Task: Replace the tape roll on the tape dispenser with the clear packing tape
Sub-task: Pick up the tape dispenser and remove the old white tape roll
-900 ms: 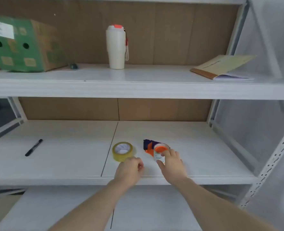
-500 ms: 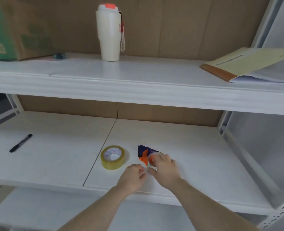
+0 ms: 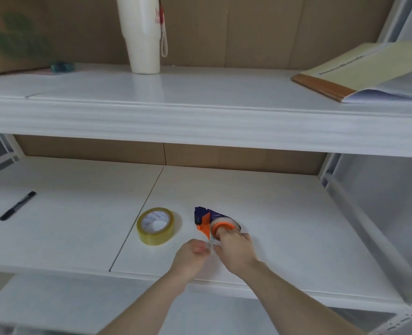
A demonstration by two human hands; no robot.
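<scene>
Head view, past-tense log. Tape dispenser (image 3: 209, 220), purple and orange, lay on the lower shelf (image 3: 284, 213), at about 6 o'clock from the tumbler above. An orange hub with a nearly spent roll (image 3: 224, 227) sat at its 4 o'clock end. Right hand (image 3: 236, 250) was on the dispenser, fingers (image 3: 224, 234) curled and pressing onto the orange hub from the 6 o'clock side; looked like a loose grasp on the hub end, exact pinch could not be told. Left hand (image 3: 192, 255) was just at 8 o'clock of the dispenser, fingers drawn together into a near-fist, fingertips close to the right hand's thumb; blurred, so whether it pinched a tape end or anything else could not be told.

Clear packing tape (image 3: 156, 226), yellowish roll with a white core, lay flat on the same shelf at 9 o'clock of the dispenser, near but apart from it, untouched by either hand. It sat just right of the seam between the two shelf panels.

Black marker (image 3: 17, 206) lay far off at 9 o'clock, on the left panel, slanted.

Upper shelf (image 3: 200, 93): white tumbler (image 3: 144, 44) with a cord loop stood upright at 12 o'clock; open booklet (image 3: 359, 76) with a brown spine at 2 o'clock; cardboard box (image 3: 11, 37) at 10 o'clock, a small teal object (image 3: 62, 67) beside it, too blurred to identify.
</scene>
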